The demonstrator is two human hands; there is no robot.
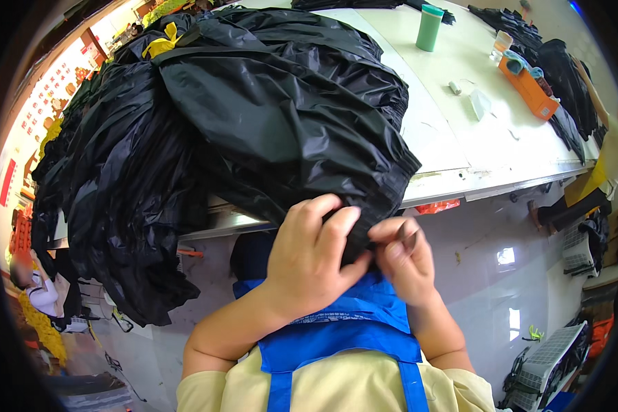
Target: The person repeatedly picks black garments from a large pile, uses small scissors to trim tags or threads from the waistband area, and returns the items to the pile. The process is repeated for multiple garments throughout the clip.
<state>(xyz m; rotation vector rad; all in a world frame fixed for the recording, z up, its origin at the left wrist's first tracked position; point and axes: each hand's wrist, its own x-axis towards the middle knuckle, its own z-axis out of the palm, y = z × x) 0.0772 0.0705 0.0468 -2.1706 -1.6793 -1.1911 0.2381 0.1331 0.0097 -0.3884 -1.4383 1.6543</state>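
Observation:
A glossy black garment [275, 110] with gathered, elastic-looking edges hangs over the near table edge toward me. My left hand [309, 247] pinches its gathered hem [384, 196] between thumb and fingers. Close by on the right, my right hand [406, 257] is closed around a small dark tool [408, 235] with a rounded loop. Most of that tool is hidden by the fingers, so its kind is unclear. The right fingertips are at the hem's lower corner; whether they touch the cloth I cannot tell.
More black garments [117, 178] hang off the table's left side, a yellow strip [161, 42] tied at the top. On the white table [432, 137] stand a green cup [429, 29] and an orange box [527, 86]. Another person [608, 161] is at the far right.

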